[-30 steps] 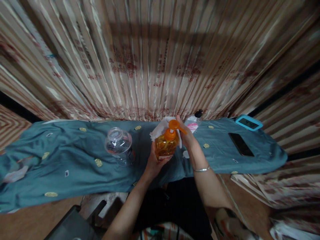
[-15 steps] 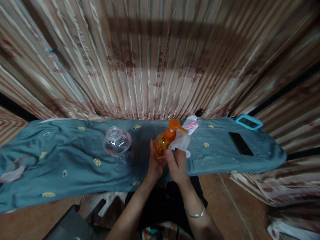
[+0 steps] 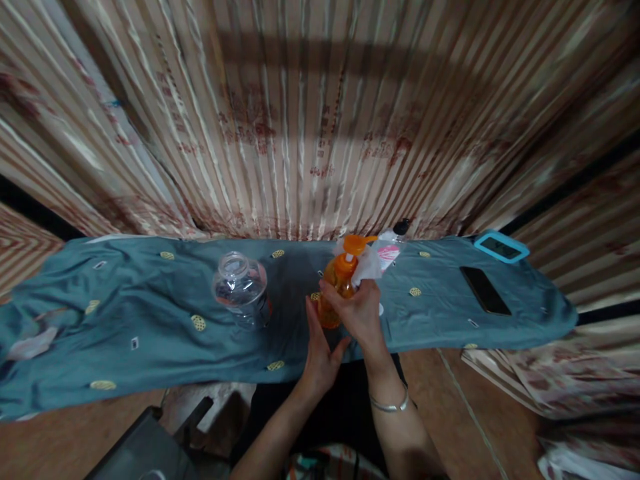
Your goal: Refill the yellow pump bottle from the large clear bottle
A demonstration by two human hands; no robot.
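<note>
An orange translucent pump bottle (image 3: 336, 287), rounded in body with a glossy orange pump head and spout, stood near the middle of the desk, toward its front edge. The right hand (image 3: 356, 312) was closed in a grip around the bottle's neck and shoulder, pressing a crumpled white tissue (image 3: 367, 267) against it. The left hand (image 3: 320, 353) was open, palm flat beside the bottle's base; whether it touched the bottle could not be told.

To the left stood a clear, ribbed plastic jar (image 3: 239, 288). Just behind the pump bottle, at the rear edge, stood a small clear bottle with a black cap (image 3: 393, 245) and a pink label. Toward the right end lay a dark smartphone (image 3: 485, 290) and a flat device in a blue case (image 3: 501, 246).

The desk carried a wrinkled teal cloth (image 3: 125, 313) with small yellow motifs. A pleated, glossy striped curtain (image 3: 310, 120) hung behind.
</note>
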